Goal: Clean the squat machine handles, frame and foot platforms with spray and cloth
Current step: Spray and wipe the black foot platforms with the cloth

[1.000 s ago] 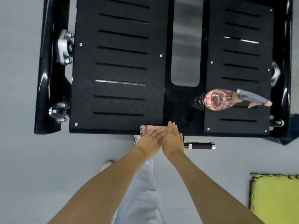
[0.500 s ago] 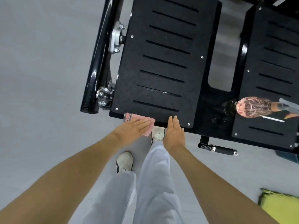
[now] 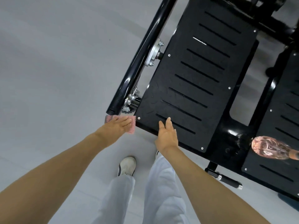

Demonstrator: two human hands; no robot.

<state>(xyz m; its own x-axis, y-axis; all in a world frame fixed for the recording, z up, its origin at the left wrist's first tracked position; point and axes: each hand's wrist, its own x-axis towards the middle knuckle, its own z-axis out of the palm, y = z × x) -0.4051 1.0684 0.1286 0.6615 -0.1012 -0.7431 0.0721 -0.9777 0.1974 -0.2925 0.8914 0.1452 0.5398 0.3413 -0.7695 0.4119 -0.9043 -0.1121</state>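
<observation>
Cloth leftward, at platform corner.

A smooth, pale grey floor fills the view, evenly lit, with faint soft shadows.

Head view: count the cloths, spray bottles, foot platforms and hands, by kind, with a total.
Cloth: 1
Spray bottle: 1
Foot platforms: 2
Hands: 2
Total: 6
</observation>
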